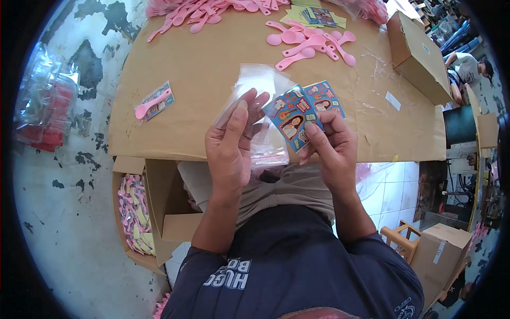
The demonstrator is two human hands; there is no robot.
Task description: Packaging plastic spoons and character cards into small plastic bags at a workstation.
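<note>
In my right hand (337, 151) are a few small blue printed cards (291, 127), fanned out and pinched between thumb and fingers. My left hand (227, 154) is raised beside them, its thumb and fingers closed on a clear plastic bag (224, 112). Behind and between the hands, more clear plastic bags (257, 80) lie on the brown table (186, 127), reaching its near edge. To the left, a pink spoon (154, 103) lies with a blue card, seemingly in a clear bag. Loose pink spoons (313, 45) are heaped beyond my right hand.
A larger spoon pile (212, 11) and stacked cards (321, 17) sit at the far side. A cardboard box (417, 58) stands far right, near another person (467, 69). Below left, an open carton (135, 212) holds many packed pieces. A stool (401, 239) stands lower right.
</note>
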